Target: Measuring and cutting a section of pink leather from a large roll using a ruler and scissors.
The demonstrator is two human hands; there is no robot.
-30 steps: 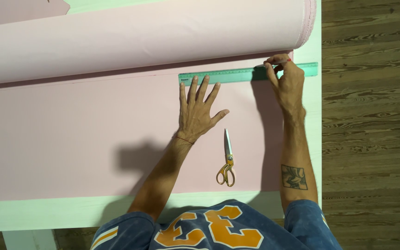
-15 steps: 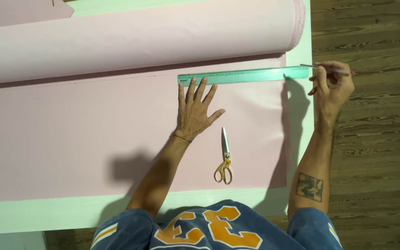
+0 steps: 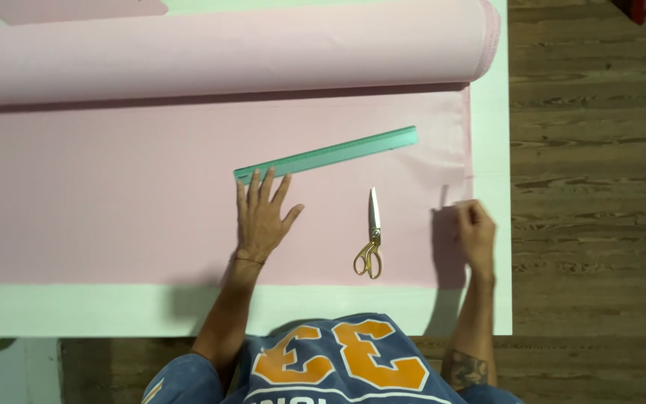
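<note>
A dark wooden plank floor (image 3: pixel 592 187) ran along the right side, and a pale green bench (image 3: pixel 114 310) carried everything else. Pink fabric (image 3: pixel 114 194) covered most of the bench, spread flat beneath both hands, with its rolled bolt (image 3: pixel 218 49) lying crosswise beyond them. A long green ruler (image 3: pixel 327 154) lay on the cloth just past the left hand (image 3: pixel 262 217), its long axis slanted, near end at the fingertips and far end rising away toward the right. That hand lay flat with fingers splayed wide, holding nothing, and was the nearer one to the ruler. Gold-handled scissors (image 3: pixel 371 236) lay between the hands, blades pointing away. The right hand (image 3: pixel 476 233) pinched the fabric's right edge, fingers closed narrowly on it.
</note>
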